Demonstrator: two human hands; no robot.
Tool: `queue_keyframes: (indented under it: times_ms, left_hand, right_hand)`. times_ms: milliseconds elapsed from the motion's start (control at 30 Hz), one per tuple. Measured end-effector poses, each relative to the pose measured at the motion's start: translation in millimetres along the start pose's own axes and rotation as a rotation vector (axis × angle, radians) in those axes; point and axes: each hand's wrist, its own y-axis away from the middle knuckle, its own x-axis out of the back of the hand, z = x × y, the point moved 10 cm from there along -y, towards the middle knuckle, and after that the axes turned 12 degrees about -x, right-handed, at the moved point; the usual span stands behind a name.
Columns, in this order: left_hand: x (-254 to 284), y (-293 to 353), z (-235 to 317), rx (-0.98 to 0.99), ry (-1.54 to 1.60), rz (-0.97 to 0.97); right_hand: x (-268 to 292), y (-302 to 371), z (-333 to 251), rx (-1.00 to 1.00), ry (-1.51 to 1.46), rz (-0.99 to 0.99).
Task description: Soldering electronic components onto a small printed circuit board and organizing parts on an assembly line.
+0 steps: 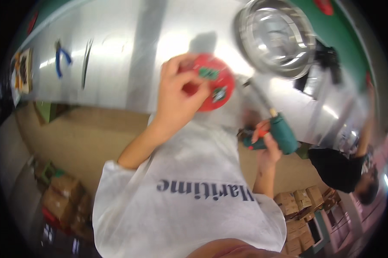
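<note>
In my left hand (179, 92) is a round red plastic piece (226, 77), its rim held between the thumb and bent fingers over the front of the metal table. Two small green patches, perhaps circuit boards, show on its face. My right hand (269, 146) grips a green pistol-shaped tool (284, 133) with an orange trigger and a long thin metal shaft. The shaft slants up and left, and its dark tip ends to the right of the red piece, apart from it. Motion smears both slightly, and I cannot tell the tool's exact kind.
A shiny metal basin (303, 60) stands at the back right, beside a dark object (329, 62). Blue-handled pliers (64, 60), tweezers (86, 64) and a small box (27, 71) lie on the left. Cardboard boxes (303, 200) sit below. Another person (336, 170) is at the right.
</note>
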Motion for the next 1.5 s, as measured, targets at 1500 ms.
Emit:
queue_keyframes:
  times_ms: [1500]
  left_hand:
    - [1.9,-32.6,24.4,-0.487,-0.247,-0.706]
  right_hand:
    - [29.0,7.5,53.3,0.083,-0.605,0.111]
